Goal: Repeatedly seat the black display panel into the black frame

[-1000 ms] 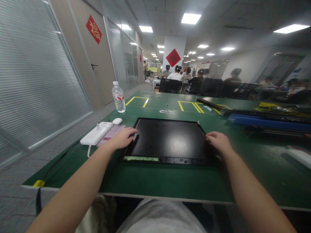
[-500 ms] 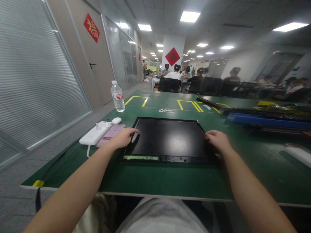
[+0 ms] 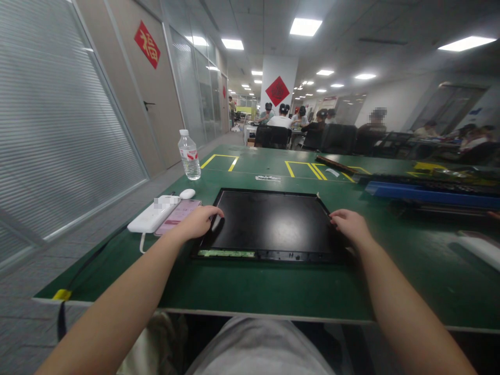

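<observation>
A black display panel (image 3: 273, 221) lies flat on the green table in front of me, with a strip of green circuit board (image 3: 226, 254) along its near edge. My left hand (image 3: 201, 221) grips the panel's left edge, its thumb resting over the frame. On the opposite side, my right hand (image 3: 349, 224) pinches the right edge between thumb and fingers. The undersides of the frame, where the other fingers curl, are hidden. Close to my left hand lie a pink-screened phone (image 3: 177, 217) and a white power bank (image 3: 152, 214) with a cable.
A water bottle (image 3: 189, 155) and a white rounded case (image 3: 187, 194) stand at the left. Yellow tape outlines (image 3: 222, 156) mark the far side of the table (image 3: 253, 291). At the right lie a long blue bar (image 3: 425, 192) and dark strips. Several people sit in the background.
</observation>
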Available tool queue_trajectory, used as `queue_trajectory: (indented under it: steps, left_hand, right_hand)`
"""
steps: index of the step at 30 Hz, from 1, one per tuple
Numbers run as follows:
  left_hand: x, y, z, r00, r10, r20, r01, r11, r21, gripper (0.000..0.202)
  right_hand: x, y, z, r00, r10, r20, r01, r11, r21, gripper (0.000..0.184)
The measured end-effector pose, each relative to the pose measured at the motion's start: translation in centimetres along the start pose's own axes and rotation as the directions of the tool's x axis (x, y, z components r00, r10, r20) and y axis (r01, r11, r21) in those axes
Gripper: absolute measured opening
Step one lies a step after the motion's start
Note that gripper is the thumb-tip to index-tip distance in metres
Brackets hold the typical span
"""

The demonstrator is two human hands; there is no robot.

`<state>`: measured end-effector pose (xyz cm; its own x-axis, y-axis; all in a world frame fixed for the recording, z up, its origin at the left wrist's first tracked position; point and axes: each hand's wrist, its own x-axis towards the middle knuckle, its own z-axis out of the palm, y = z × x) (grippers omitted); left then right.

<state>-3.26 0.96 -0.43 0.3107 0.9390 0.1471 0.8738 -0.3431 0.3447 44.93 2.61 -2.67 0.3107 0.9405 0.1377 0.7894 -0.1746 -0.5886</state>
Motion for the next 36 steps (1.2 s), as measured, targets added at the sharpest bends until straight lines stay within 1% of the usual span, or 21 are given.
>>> queue_trajectory:
  steps: [5, 8, 11, 15, 18, 22, 24, 26, 28, 30, 33, 36]
  left_hand:
    - [-0.1, 0.2, 0.0, 1.000, 0.014, -0.003, -0.014, 1.000, 0.007, 0.052]
    - [0.0, 0.2, 0.1, 1.000, 0.004, -0.017, -0.003, 1.000, 0.025, 0.054]
    - [0.2, -0.1, 0.5, 0.999, -0.006, -0.034, 0.007, 0.999, 0.045, 0.055]
    - [0.3, -0.7, 1.0, 0.998, -0.007, -0.060, 0.010, 0.999, 0.046, 0.056]
    - [0.4, -1.1, 1.3, 0.996, -0.026, -0.089, 0.028, 0.999, 0.024, 0.058]
    - [0.4, -1.2, 1.7, 0.993, -0.078, -0.084, 0.082, 0.996, 0.043, 0.060]
    - [0.5, -1.2, 1.8, 0.993, -0.104, -0.058, 0.108, 0.992, 0.071, 0.060]
    - [0.5, -1.1, 1.8, 0.992, -0.119, -0.030, 0.121, 0.989, 0.081, 0.060]
    - [0.5, -0.9, 1.7, 0.992, -0.126, -0.021, 0.127, 0.990, 0.058, 0.060]
    - [0.4, -0.7, 1.6, 0.990, -0.135, -0.032, 0.136, 0.991, 0.013, 0.060]
    - [0.3, -0.4, 1.3, 0.984, -0.171, -0.052, 0.168, 0.984, -0.062, 0.060]
    - [0.3, -0.4, 1.0, 0.968, -0.245, -0.058, 0.236, 0.962, -0.137, 0.058]
  right_hand:
    - [0.0, 0.1, 0.1, 1.000, -0.005, -0.008, 0.005, 1.000, -0.007, 0.030]
    - [0.1, 0.0, 0.1, 1.000, 0.001, -0.007, -0.001, 1.000, -0.016, 0.029]
    - [0.1, -0.2, 0.1, 1.000, 0.008, -0.004, -0.008, 1.000, -0.014, 0.029]
    - [-0.1, -0.4, -0.3, 0.999, 0.033, -0.005, -0.033, 0.999, 0.036, 0.029]
    - [-0.3, -0.6, -0.7, 0.996, 0.073, -0.045, -0.070, 0.996, 0.053, 0.029]
    - [-0.3, -0.3, -1.1, 0.989, 0.117, -0.086, -0.118, 0.993, -0.005, 0.028]
    - [-0.1, 0.0, -0.9, 0.989, 0.135, -0.066, -0.137, 0.990, -0.033, 0.028]
    - [0.1, 0.3, -0.6, 0.988, 0.151, -0.015, -0.152, 0.986, -0.063, 0.029]
    - [0.2, 0.3, -0.3, 0.985, 0.162, 0.057, -0.156, 0.983, -0.093, 0.032]
    - [0.2, 0.1, 0.0, 0.982, 0.155, 0.105, -0.142, 0.982, -0.126, 0.036]
    - [0.0, -0.4, 0.2, 0.985, 0.133, 0.106, -0.113, 0.977, -0.179, 0.040]
    - [-0.2, -0.6, 0.3, 0.987, 0.124, 0.103, -0.100, 0.972, -0.212, 0.040]
